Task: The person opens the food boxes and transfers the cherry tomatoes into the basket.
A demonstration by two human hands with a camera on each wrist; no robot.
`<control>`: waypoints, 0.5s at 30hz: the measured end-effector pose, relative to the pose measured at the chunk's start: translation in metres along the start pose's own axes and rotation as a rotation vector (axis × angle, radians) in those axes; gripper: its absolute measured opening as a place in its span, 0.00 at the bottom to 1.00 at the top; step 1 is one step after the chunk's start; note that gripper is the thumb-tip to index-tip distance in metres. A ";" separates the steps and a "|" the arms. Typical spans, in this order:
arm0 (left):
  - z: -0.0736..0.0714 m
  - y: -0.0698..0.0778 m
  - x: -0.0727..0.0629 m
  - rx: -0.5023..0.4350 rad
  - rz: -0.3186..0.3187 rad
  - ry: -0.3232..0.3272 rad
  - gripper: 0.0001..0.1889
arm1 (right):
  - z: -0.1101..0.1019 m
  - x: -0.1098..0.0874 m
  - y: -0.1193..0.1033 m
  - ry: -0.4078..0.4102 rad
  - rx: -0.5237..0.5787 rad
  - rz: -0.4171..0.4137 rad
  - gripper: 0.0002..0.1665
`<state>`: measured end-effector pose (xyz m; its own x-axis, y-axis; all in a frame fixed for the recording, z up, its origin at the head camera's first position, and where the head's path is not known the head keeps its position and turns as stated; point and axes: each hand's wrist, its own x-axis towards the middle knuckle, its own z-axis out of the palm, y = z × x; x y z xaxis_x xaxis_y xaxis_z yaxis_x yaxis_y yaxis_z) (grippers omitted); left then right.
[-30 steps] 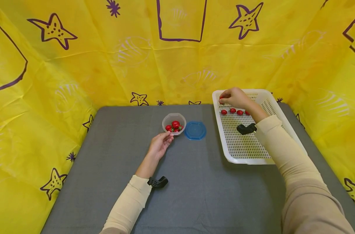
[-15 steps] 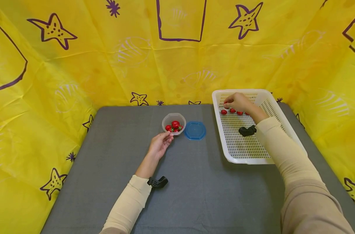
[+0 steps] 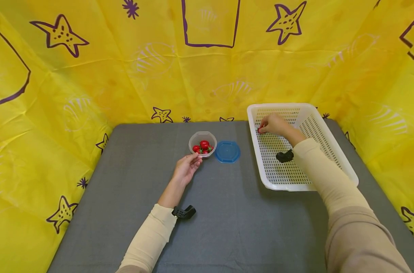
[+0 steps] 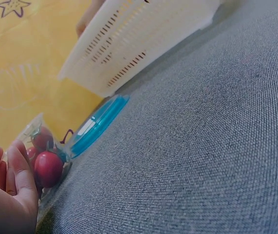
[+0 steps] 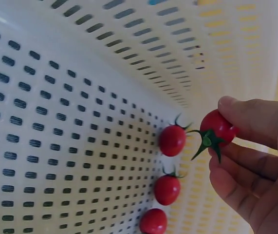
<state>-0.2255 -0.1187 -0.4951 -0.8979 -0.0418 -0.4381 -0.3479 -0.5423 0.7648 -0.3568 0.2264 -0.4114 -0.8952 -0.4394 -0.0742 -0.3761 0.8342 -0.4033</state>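
My left hand (image 3: 187, 168) pinches the near rim of a small clear plastic container (image 3: 193, 139), which stands on the table and holds several red cherry tomatoes (image 3: 204, 144). In the left wrist view, thumb and fingers meet at its edge. My right hand (image 3: 276, 125) is inside a white plastic basket (image 3: 273, 178). The right wrist view shows it pinching a cherry tomato (image 5: 217, 127) with a green calyx between thumb and fingers. Below the held one, three more tomatoes (image 5: 167, 189) lie in a row on the basket floor. From the head view, the hand hides most of that row.
Between container and basket, a blue lid (image 3: 228, 152) lies flat on the grey table (image 3: 210, 227). Yellow patterned cloth (image 3: 207, 76) hangs along the back and both sides. The basket's raised walls surround the right hand.
My right hand has come nearer, from the basket's back left corner toward the tomato row, and now covers most of it. The left hand and the container have stayed put.
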 end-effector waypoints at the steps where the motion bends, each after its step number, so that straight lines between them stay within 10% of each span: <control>1: 0.000 0.000 0.000 0.000 0.001 0.000 0.06 | 0.001 0.001 0.000 -0.010 -0.018 -0.014 0.08; 15: -0.001 0.001 -0.001 -0.008 -0.003 -0.011 0.06 | 0.024 0.006 0.001 -0.074 -0.140 -0.062 0.07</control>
<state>-0.2249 -0.1201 -0.4945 -0.8997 -0.0310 -0.4354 -0.3488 -0.5488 0.7597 -0.3571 0.2167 -0.4340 -0.8514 -0.5101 -0.1219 -0.4639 0.8409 -0.2786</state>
